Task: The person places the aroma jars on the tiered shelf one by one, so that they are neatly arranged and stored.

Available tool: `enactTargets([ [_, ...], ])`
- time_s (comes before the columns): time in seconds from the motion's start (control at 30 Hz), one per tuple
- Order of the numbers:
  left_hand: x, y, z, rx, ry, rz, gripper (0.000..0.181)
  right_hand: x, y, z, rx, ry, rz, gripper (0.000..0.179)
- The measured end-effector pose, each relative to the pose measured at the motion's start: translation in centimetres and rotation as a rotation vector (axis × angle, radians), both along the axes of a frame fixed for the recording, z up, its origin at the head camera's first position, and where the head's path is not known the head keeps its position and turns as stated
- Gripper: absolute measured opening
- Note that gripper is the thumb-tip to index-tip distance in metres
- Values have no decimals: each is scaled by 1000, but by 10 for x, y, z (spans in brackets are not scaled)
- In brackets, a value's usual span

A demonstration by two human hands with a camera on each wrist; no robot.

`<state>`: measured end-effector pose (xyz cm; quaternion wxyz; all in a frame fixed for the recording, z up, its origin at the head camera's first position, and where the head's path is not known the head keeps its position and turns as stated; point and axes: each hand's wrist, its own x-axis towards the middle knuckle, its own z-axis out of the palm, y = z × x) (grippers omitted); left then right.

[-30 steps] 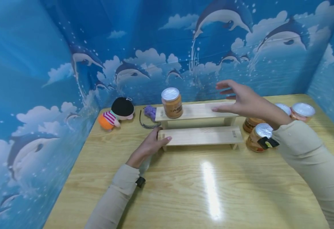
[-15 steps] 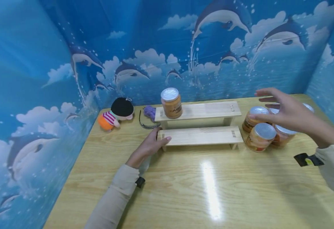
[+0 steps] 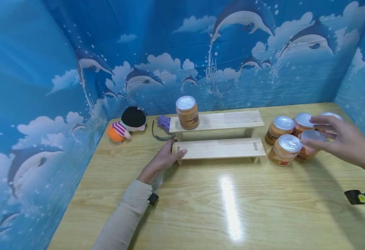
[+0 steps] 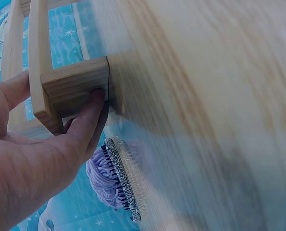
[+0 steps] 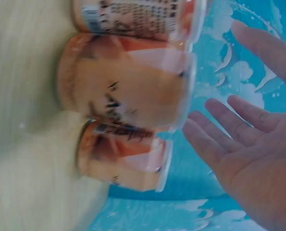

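Note:
My left hand (image 3: 161,160) grips the left end of the lower step of a two-tier wooden stand (image 3: 218,149), thumb on top. In the left wrist view its fingers (image 4: 87,120) curl round the stand's side leg (image 4: 75,82). A foil-topped jar (image 3: 187,116) with orange-brown contents stands upright on the upper step's left end. My right hand (image 3: 345,140) hovers over several similar jars (image 3: 284,151) right of the stand, fingers spread and holding nothing. The right wrist view shows its fingers (image 5: 200,144) beside the lid of one jar (image 5: 133,82).
A plush doll (image 3: 126,123) with a black cap lies at the back left of the table (image 3: 201,208). Beside the stand are a purple yarn ball (image 3: 163,122) and a dark, toothed hair band (image 3: 164,138). A dolphin-print curtain (image 3: 157,41) closes off the back and sides.
My right hand has moved right and slightly down, from over the upper step to above the cluster of jars. The left hand has kept its grip on the stand.

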<state>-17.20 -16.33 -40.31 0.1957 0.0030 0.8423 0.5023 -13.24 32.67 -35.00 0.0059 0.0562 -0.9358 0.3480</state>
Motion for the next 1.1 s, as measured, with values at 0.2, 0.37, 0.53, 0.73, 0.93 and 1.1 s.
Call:
enactTargets([
  [0.2,-1,0,0,5,3,-6,74,5,11,-14,-11,-28,-38,89],
  [0.37,0,-1,-1,6,2,-3,73,7,21,-28,-17,-35,-41,87],
  [0.53,0,-1,-1,8,4,-2,74,6,28,-46,-69,4,-24,85],
  [0.73,0,-1,-1,15,7,-12,74,9,31,-66,-104,15,-12,94],
  [0.93,0,-2,-1,19,7,-15,74,9,29,-77,-124,2,-10,98],
  [1.1,0,-2,-1,22,14,-18,74,8,27,-81,-133,-12,-14,96],
])
